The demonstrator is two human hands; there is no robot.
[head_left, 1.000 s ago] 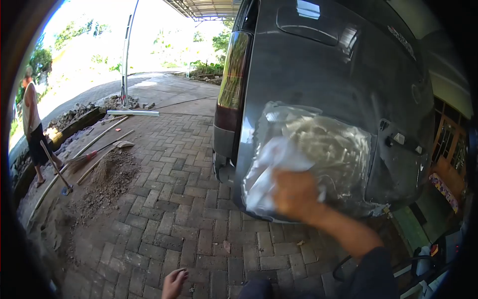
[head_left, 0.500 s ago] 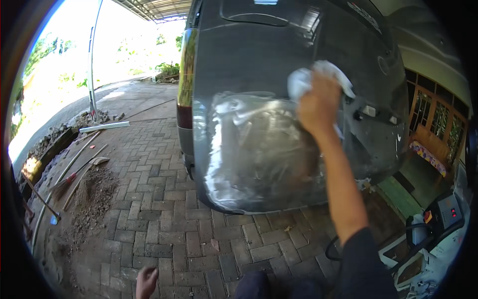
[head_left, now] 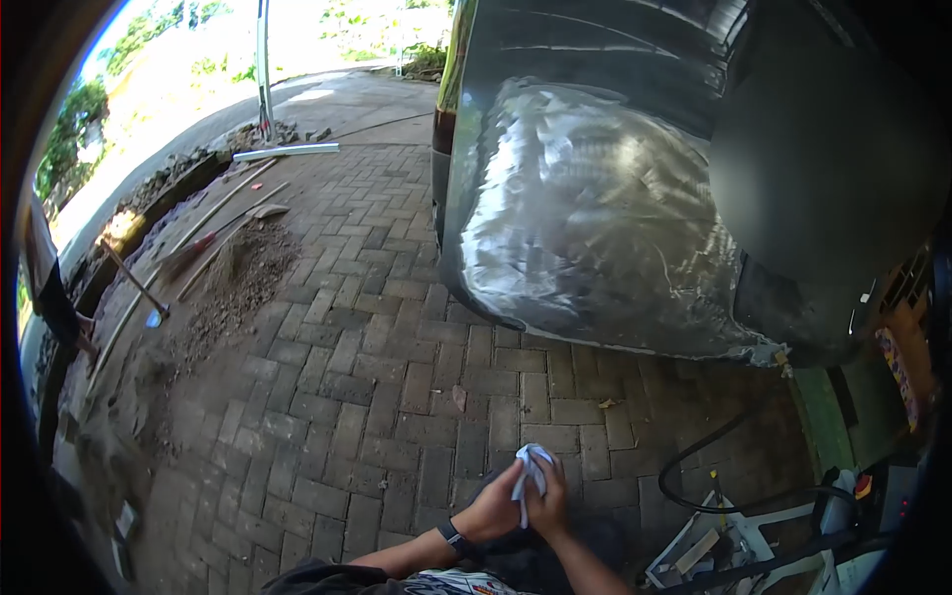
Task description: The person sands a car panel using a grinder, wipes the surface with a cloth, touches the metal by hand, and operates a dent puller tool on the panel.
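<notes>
Low in front of my body, both hands hold a crumpled white cloth (head_left: 532, 478). My left hand (head_left: 493, 507), with a dark band on its wrist, grips the cloth from the left. My right hand (head_left: 548, 504) closes on it from the right. Beyond them stands the dark grey rear of a vehicle (head_left: 615, 45). Its lower panel has a large patch of bare, shiny metal (head_left: 605, 208) with swirling scuff marks. Neither hand touches the panel. A blurred dark area covers the vehicle's right side.
Brick paving (head_left: 397, 347) lies underfoot. At lower right are a machine on a white frame (head_left: 769, 535) and a looping black cable (head_left: 684, 486). A sand pile (head_left: 243, 273), poles and a broom (head_left: 188, 253) lie left. Part of a person (head_left: 50, 288) shows at the left edge.
My right hand has come down from the panel with the cloth. My left hand has moved right and now also holds it. The view has tilted downward and shifted left.
</notes>
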